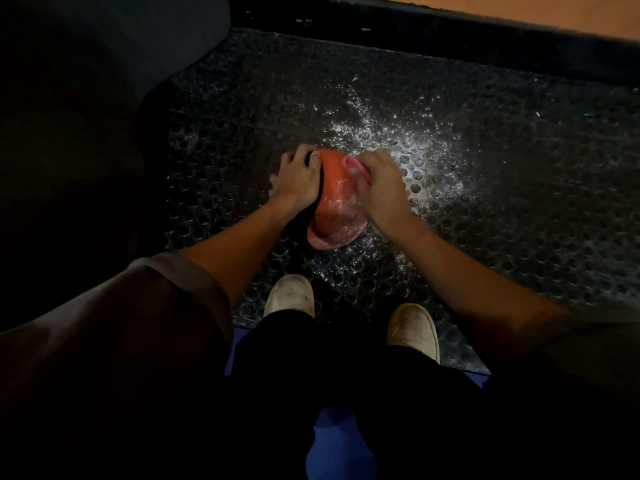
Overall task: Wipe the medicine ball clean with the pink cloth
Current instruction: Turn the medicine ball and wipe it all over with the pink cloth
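2 shoes (290,294) on wet perforated mat (519,161); left hand (298,180) holds medicine ball (337,211); right hand (381,187) clutches pink cloth (354,164).

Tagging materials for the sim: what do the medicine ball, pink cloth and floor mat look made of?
The medicine ball: likely rubber or vinyl, orange and black panels, slight sheen, white smears on the orange. The pink cloth: soft fabric, bunched in the right hand; weave too small to tell. The mat: probably black rubber, moulded round holes, speckled with white flecks or droplets.
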Available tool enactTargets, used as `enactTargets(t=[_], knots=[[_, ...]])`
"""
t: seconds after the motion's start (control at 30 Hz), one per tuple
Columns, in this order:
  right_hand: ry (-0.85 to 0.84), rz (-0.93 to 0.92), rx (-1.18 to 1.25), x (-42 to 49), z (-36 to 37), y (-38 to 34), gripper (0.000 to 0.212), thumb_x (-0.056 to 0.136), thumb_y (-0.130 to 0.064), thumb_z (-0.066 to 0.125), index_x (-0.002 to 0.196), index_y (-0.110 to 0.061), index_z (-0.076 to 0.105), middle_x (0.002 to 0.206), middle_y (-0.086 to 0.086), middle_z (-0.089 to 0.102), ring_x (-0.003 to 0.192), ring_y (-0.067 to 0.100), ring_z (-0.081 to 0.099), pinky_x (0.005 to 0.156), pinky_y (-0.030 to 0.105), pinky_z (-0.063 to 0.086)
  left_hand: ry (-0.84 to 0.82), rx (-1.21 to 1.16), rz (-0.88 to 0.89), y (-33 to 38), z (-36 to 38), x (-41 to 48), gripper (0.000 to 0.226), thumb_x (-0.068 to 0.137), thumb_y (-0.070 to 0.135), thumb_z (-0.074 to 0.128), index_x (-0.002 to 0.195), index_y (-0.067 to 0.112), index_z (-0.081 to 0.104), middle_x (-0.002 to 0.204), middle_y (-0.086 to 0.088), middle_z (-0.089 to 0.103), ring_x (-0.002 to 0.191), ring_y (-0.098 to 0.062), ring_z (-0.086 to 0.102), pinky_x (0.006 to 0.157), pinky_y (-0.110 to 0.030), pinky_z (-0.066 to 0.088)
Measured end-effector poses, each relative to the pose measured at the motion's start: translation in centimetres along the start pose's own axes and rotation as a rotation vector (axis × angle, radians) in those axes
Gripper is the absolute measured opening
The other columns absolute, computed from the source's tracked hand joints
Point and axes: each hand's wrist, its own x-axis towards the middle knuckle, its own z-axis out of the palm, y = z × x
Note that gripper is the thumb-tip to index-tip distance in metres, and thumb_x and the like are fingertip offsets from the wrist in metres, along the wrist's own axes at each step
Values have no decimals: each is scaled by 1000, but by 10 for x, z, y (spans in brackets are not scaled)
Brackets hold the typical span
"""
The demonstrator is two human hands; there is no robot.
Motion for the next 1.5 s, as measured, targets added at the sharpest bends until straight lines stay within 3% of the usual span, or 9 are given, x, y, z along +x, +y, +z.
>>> enactTargets(t=[0.23,0.4,0.53,0.7,0.9,1.07,1.23,1.4,1.5], knots=[[-249,-238,20,-19,4,-15,18,97,-19,55,94,-4,66,89,0,50,78,4,44,71,11,35,48,-85,-12,-4,-6,0,36,104,37,25,126,22,48,134,-13,47,124,-31,41,108,-48,29],[-32,38,-43,3,5,-14,21,98,-18,52,101,-2,66,99,8,56,83,9,47,72,5,37,53,-20,-98,2,-6,-3,43,103,38,18,134,25,43,148,-5,33,133,-37,30,99,-49,28],[-162,-194,4,-15,11,-27,20,95,-15,56,92,0,68,89,7,55,80,13,49,72,16,40,57,57,-60,-1,-7,-8,38,104,19,23,138,11,37,149,-10,26,132,-38,28,104,-55,33],[-22,57,-63,8,2,-12,22,99,-19,51,95,-4,66,90,-1,50,74,3,43,64,8,37,51,121,-38,7,-3,-18,39,106,28,20,138,18,39,150,-5,25,134,-37,24,105,-60,30],[-207,-209,-5,-15,-4,-20,18,98,-14,52,94,-3,66,91,-5,49,76,-4,41,73,4,36,18,85,21,8,-7,-21,38,106,29,18,131,16,44,145,-7,30,129,-38,28,106,-59,27],[-45,24,-67,8,-4,-9,23,98,-19,53,92,-2,66,84,-2,49,70,0,40,63,3,31,38,-15,-112,16,-2,-25,41,104,45,21,135,22,36,144,-19,25,126,-51,31,107,-57,26],[-161,-122,18,-5,-6,-14,17,96,-14,56,101,-4,68,83,-16,47,73,-6,44,68,5,36,18,4,-44,17,-7,-31,37,107,33,21,134,14,38,143,-17,29,127,-44,33,110,-56,23],[-41,68,12,7,-8,1,25,98,-22,53,91,-4,67,82,-2,54,70,-6,42,62,9,34,-4,61,-38,25,-7,-42,38,107,29,19,136,12,36,148,-16,24,131,-46,27,112,-58,21],[-83,-66,-2,-6,1,-12,19,95,-14,57,86,-2,67,79,-3,50,68,-8,40,63,3,31,17,-2,-62,23,-9,-37,37,106,31,19,132,15,40,145,-12,28,128,-41,29,108,-59,25]])
